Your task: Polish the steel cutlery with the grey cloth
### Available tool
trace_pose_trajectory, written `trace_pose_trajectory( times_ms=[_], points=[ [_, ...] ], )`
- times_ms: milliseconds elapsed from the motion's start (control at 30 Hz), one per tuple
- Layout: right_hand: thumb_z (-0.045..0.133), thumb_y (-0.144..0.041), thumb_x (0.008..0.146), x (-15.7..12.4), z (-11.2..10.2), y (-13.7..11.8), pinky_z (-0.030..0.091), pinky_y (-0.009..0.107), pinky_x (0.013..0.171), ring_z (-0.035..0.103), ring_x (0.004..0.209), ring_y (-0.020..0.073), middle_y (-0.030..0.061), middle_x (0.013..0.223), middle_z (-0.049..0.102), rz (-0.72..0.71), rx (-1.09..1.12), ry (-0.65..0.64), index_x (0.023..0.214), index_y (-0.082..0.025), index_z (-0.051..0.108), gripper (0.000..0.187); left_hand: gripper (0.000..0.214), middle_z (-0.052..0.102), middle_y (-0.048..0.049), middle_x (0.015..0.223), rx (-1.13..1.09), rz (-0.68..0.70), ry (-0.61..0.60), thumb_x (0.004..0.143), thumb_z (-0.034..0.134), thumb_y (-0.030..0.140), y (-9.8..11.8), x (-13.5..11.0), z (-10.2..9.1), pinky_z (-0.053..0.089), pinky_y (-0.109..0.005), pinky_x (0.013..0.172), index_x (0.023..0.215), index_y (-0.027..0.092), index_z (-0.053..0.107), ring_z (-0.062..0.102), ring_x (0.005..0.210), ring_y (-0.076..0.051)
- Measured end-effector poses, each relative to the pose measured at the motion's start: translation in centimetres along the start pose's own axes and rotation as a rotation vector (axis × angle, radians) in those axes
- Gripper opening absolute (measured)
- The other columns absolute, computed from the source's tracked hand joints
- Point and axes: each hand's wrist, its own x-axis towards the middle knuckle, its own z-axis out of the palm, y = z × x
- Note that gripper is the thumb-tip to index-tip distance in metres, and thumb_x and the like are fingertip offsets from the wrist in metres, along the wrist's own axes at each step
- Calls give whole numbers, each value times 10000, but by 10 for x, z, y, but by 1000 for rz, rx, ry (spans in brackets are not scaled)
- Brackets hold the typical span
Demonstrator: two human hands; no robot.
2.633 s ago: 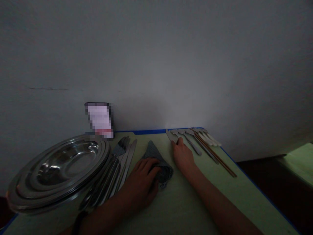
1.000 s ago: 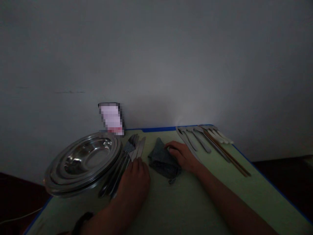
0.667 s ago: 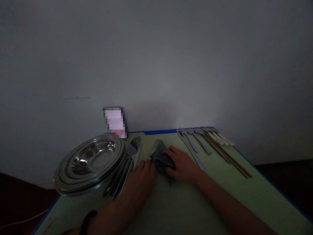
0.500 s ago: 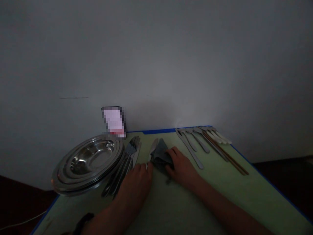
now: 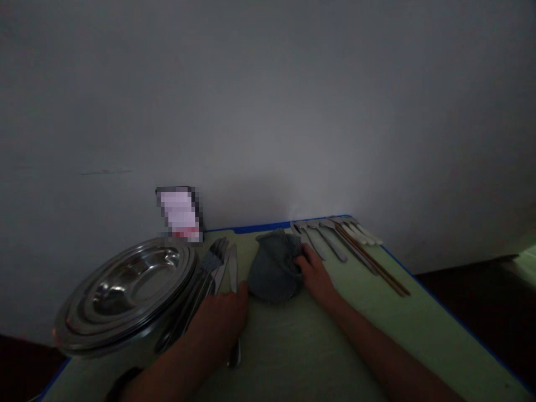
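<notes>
A table knife lies lengthwise under my left hand, its blade showing beyond the fingers and its handle end below the palm. The curled fingers are closed on it. Just left of this hand are several forks and another knife, close together. My right hand pinches the right edge of a dark grey cloth. This cloth is spread wide and stands up a little from the table, to the right of the knife.
Stacked metal plates fill the left side of the green table. Spoons, wooden chopsticks and white-handled utensils lie at the back right. A blurred-out screen leans against the wall.
The cloth has come off the knife and opened out from a bunched shape. The knife has moved left, nearer the forks, with my left hand. The view has shifted slightly right.
</notes>
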Motion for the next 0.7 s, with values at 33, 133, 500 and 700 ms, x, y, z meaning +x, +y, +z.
trace_pose_trajectory(
  times_ms=[33,133,500,700],
  points=[
    [358,-245,756,1,-1,0,428,277,689,527,755,163,20,791,564,3,22,10,787,-190,490,146,366,696,-175,796,13,0,-12,781,368,-11,0,0,-1,531,-400,580,1084,70,557,686,685,-305],
    [377,-329,797,3,-1,0,443,286,745,560,833,166,37,867,602,6,124,-1,862,-186,520,213,323,670,-172,937,41,19,-36,800,401,50,1,-3,-3,532,-402,626,1075,104,561,674,790,-295],
    [464,-307,732,5,-2,13,440,315,812,576,878,182,34,897,635,-13,303,-46,842,-194,598,207,370,689,-166,903,49,35,-45,781,397,20,-1,-5,0,532,-387,606,1121,87,527,682,753,-295],
    [398,-264,651,13,-5,21,456,293,669,580,821,190,56,914,622,102,523,-37,829,-187,560,253,601,703,-190,842,20,15,-9,786,383,42,-2,0,5,522,-402,571,1377,76,277,687,663,-316]
  ],
)
